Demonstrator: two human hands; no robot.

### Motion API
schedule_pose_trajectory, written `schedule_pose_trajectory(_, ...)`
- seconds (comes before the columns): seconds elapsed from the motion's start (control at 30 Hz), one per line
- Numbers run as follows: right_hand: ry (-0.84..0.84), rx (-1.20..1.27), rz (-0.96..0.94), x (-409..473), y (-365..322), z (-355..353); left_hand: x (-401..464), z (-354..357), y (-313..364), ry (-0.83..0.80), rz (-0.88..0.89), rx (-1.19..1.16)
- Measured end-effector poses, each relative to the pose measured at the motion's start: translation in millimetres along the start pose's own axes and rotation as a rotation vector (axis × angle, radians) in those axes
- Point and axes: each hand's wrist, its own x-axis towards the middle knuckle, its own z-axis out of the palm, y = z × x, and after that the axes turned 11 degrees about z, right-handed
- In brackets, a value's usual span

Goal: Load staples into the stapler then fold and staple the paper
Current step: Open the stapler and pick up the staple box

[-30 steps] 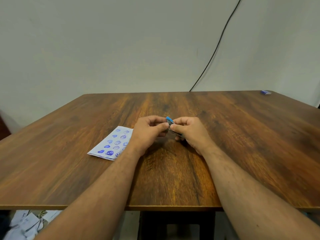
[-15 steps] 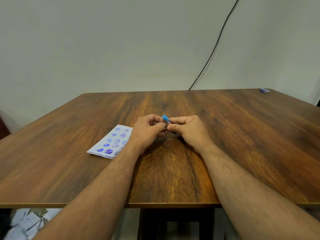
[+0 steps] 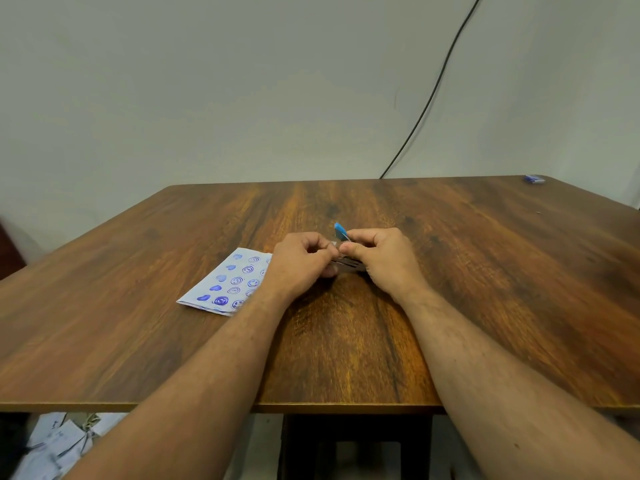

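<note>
both hands meet over the middle of the grained wooden table [image 3: 450, 271], left hand [image 3: 301, 261] and right hand [image 3: 384, 258] pinching a small stapler [image 3: 341, 233], its blue plastic top tilted up above a thin metal base. the blue-stamped paper [image 3: 228, 282] lies flat just left.

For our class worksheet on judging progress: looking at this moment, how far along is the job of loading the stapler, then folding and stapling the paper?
Early stage. In hand: both hands, left hand and right hand, hold the small stapler, its blue top tilted up, apparently open for loading; no staples are visible. The printed paper lies on the table beside the left hand, untouched. Whether it is already folded is unclear. Stapling is left.
</note>
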Motion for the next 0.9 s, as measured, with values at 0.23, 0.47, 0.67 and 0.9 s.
schedule_pose_trajectory(0.23, 0.183, 0.177, 0.075, 5, 2, 4, 3, -1, -4, 0.04, -0.035, -0.084)
schedule_pose_trajectory(0.47, 0.346, 0.2, 0.163, 5, 2, 4, -1, 0, 2, 0.046, -0.052, 0.154)
schedule_pose_trajectory(0.67, 0.475, 0.077, 0.265, 6, 3, -3, -4, 1, 7, 0.079, -0.053, 0.234)
schedule_pose_trajectory(0.9, 0.49, -0.168, 0.274, 8, 7, 1, -3, -2, 5, 0.076, -0.07, 0.205)
